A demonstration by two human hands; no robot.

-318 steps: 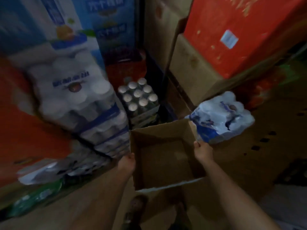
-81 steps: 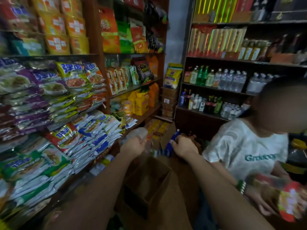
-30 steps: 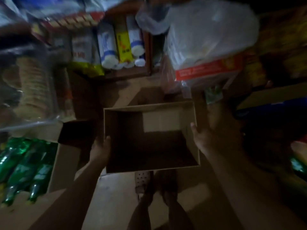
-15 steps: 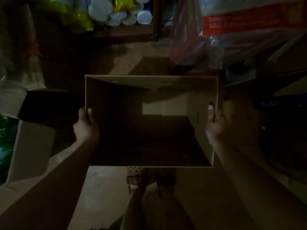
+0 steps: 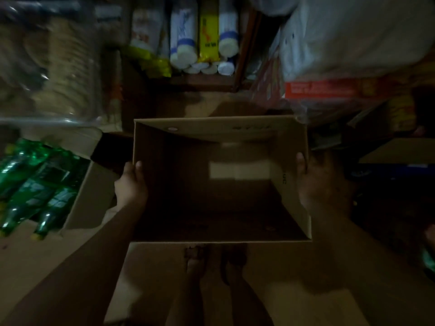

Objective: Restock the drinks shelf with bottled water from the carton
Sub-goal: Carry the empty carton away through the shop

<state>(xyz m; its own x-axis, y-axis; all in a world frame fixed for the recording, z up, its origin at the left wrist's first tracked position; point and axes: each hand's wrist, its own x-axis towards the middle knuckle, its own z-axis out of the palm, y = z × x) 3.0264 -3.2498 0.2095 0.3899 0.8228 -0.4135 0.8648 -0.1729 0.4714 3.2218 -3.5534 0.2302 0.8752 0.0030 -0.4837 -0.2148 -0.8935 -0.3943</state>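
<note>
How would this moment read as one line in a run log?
left hand: grips carton left wall | right hand: grips right wall | carton: open, no bottles visible inside | green bottles: left

Brown cardboard carton [image 5: 293, 182], open-topped, upright, no bottles visible inside; pale rectangular patch on dim inner floor. Gripped at left and right walls, above the floor.

Dim floor [image 5: 150, 274]; open box of green bottles [image 5: 35, 191] at left, wooden shelf base [image 5: 207, 81] ahead.
</note>
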